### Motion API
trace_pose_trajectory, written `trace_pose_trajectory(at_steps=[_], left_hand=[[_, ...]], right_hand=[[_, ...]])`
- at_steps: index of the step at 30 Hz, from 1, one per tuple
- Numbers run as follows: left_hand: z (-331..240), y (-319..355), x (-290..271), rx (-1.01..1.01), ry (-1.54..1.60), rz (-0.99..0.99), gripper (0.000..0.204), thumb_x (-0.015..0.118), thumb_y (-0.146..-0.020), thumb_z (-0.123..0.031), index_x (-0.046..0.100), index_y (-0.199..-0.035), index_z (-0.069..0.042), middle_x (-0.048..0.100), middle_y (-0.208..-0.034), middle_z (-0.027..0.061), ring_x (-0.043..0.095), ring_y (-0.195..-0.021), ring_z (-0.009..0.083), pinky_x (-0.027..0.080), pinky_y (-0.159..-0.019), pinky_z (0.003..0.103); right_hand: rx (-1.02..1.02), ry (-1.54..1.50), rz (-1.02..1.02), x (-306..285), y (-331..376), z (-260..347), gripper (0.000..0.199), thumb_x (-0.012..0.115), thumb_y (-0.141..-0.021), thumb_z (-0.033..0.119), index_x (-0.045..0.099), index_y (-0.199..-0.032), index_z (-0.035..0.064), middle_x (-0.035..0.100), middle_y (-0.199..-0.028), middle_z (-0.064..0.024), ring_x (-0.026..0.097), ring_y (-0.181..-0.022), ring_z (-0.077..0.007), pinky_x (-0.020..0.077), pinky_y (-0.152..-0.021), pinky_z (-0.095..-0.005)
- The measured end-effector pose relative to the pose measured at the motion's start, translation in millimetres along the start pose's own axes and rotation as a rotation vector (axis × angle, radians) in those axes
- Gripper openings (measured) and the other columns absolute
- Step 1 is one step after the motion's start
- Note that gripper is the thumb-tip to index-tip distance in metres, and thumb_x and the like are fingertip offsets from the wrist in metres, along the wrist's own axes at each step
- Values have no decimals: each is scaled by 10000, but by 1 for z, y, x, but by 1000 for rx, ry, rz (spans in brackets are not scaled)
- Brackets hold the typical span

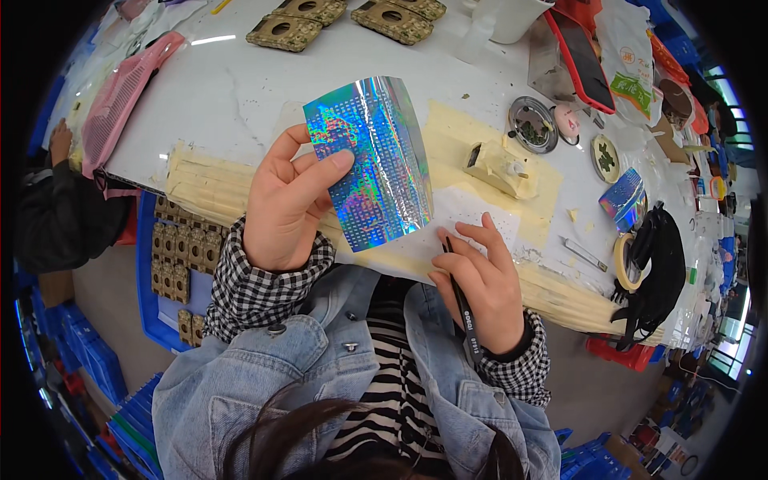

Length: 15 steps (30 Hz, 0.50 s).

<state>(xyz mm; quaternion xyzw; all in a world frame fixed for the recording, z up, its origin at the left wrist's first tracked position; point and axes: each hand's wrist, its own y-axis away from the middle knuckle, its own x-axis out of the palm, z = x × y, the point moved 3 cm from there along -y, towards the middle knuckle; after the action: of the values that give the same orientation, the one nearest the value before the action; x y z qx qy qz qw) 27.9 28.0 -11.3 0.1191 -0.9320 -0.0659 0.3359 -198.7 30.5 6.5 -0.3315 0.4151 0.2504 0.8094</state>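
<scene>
A shiny holographic sheet point(376, 172) with rows of small printed or cut marks is held up over the table edge. My left hand point(284, 196) pinches its left side, thumb on the front. In my right hand point(490, 284) is a slim black pair of tweezers point(462, 308), its tip pointing up and away. That tip is just right of the sheet's lower corner and apart from it. Below the sheet's right side lies a white paper point(480, 210) with small specks on the table. Beyond it sits a block wrapped in yellowish tape point(504, 170).
Camouflage-patterned parts point(392, 22) lie at the far side; more fill a blue crate point(148, 300) at lower left. To the right are a round metal dish point(534, 126), red-cased phone point(584, 68), tape roll point(628, 260), metal blade-like tool point(584, 253) and black bag point(660, 264). Another person's sleeve point(64, 208) shows far left.
</scene>
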Motion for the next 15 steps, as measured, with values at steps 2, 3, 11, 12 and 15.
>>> trace_pose_trajectory(at_steps=[2,3,11,12,15], left_hand=[[-1,1,0,1,2,-7,341,606,-883,8,452,-1187,-8,671,-1043,133,666,-911,165,557,-773,292],[0,1,1,-3,6,-7,341,607,-883,7,452,-1187,-8,671,-1041,133,666,-911,164,557,-773,292],[1,0,4,-22,16,11,347,606,-885,5,452,-1196,-12,673,-1042,134,665,-913,166,554,-777,293],[0,-1,7,-25,23,21,348,605,-885,6,452,-1197,-12,673,-1042,134,665,-913,167,554,-777,293],[-5,-6,10,-18,21,35,343,599,-890,5,452,-1200,-15,674,-1039,133,666,-909,163,554,-778,291]], right_hand=[[24,-74,-20,-3,2,-3,243,739,-701,32,608,-906,44,666,-1010,-134,574,-1066,-336,402,-1021,-541],[42,-93,-34,-5,3,-3,244,737,-701,18,610,-908,43,669,-1003,-134,574,-1067,-338,398,-1024,-541],[70,-135,-174,-28,11,-12,301,671,-841,292,653,-968,19,670,-945,-139,589,-989,-341,431,-986,-512],[67,-132,-212,-35,12,-13,346,646,-865,343,657,-968,14,669,-929,-140,596,-958,-340,443,-973,-506],[132,-153,-328,-51,15,-20,403,581,-910,391,660,-940,-3,663,-888,-141,606,-864,-328,471,-935,-491]])
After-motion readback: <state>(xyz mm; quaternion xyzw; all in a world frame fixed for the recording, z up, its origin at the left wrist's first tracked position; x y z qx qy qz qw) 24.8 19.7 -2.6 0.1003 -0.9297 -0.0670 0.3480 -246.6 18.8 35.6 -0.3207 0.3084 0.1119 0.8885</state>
